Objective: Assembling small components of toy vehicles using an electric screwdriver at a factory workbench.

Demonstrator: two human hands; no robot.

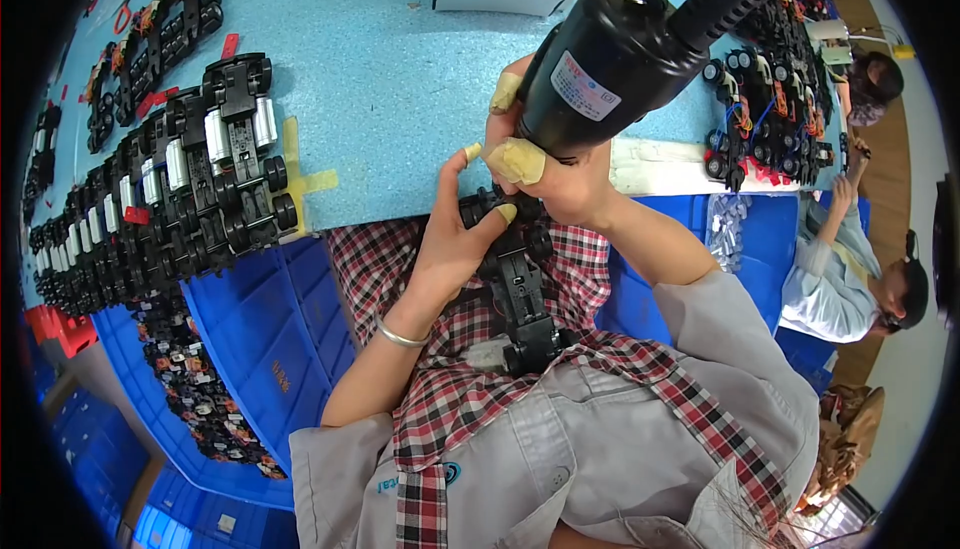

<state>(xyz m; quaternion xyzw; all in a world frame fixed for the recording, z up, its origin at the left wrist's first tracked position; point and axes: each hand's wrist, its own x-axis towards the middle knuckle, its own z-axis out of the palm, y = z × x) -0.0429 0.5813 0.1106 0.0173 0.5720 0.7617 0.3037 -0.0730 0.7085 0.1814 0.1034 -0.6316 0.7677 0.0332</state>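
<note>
Blue bench (370, 79) ahead, and the right hand (548, 181) clamps a black power driver (615, 64) while the left hand (452, 247) grips the black chassis (517, 284) over the lap (580, 264); fastening, it seems, with steady alignment called for next.

Toward one o'clock, a white label (585, 86) with a red heading, small dark print and a square symbol sits on the black power tool (640, 47). Near seven o'clock, the grey shirt (640, 429) carries blue lettering (388, 485) and a round blue emblem (453, 472). At eight o'clock, orange characters (281, 377) mark a blue bin (235, 324).
</note>
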